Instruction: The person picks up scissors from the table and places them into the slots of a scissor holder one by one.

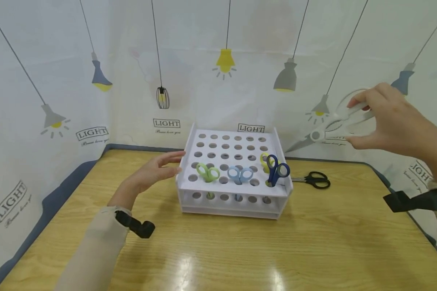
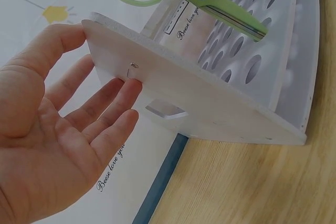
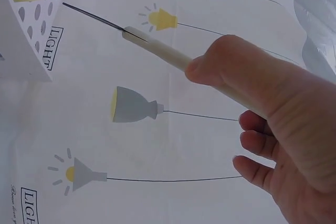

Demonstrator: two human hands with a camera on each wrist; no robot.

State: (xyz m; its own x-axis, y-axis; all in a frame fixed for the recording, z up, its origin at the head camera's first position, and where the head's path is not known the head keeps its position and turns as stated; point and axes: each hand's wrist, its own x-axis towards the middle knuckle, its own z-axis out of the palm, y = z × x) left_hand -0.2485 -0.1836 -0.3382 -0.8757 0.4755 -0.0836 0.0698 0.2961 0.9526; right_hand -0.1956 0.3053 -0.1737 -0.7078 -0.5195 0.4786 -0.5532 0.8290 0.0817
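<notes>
My right hand (image 1: 397, 121) is raised to the right of the white rack (image 1: 229, 211) and holds white-handled scissors (image 1: 315, 135) by the handles, blades slanting down toward the rack. In the right wrist view the scissors (image 3: 163, 53) appear edge-on under the thumb. My left hand (image 1: 151, 173) is at the rack's left side, and its extended fingers touch the side panel (image 2: 184, 90) in the left wrist view. Green scissors (image 1: 208, 173), light blue scissors (image 1: 239, 174), yellow scissors (image 1: 264, 161) and dark blue scissors (image 1: 278, 170) stand handles up in the rack's holes.
Black-handled scissors (image 1: 318, 180) lie on the wooden table (image 1: 222, 250) against the rack's right side. Behind and around the table hangs a white cloth (image 1: 189, 48) printed with lamps. Dark cameras are strapped to both wrists.
</notes>
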